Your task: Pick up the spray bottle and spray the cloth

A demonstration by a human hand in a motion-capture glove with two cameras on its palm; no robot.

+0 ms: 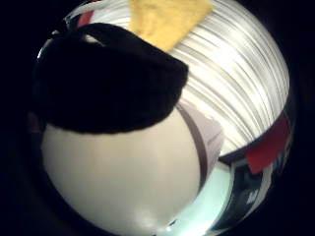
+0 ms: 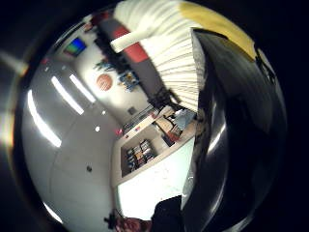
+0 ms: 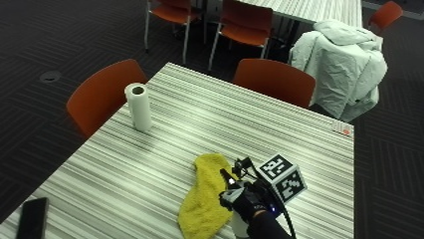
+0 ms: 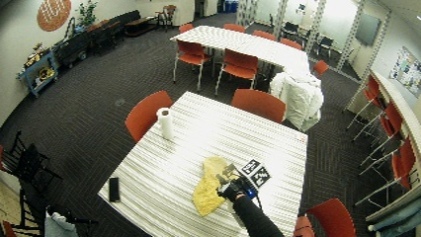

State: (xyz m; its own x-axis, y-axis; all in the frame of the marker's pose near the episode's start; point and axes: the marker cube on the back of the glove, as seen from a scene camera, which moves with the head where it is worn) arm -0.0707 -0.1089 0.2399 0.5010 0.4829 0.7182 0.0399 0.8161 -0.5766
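Fingers of the gloved right hand (image 3: 248, 203) are seen curled round the spray bottle (image 3: 237, 223), which is held just above the striped table (image 3: 199, 124). In the little finger side palm view the bottle's white body (image 1: 123, 177) fills the space directly against the palm, with a black-gloved finger (image 1: 106, 81) wrapped across it; whether liquid is inside cannot be told through the opaque wall. The bottle's dark head is shown in the outside view at the front of the hand, pointed toward the yellow cloth (image 3: 204, 194). That cloth is spread lengthwise on the table just beside the hand, on its thumb side, and a corner of it (image 1: 167, 19) is seen beyond the curled finger. Well beyond the hand, near the table's far edge, a paper towel roll (image 3: 138, 106) is stood upright. A black phone (image 3: 31, 218) is laid flat at the table corner, well apart from the hand, past the cloth.
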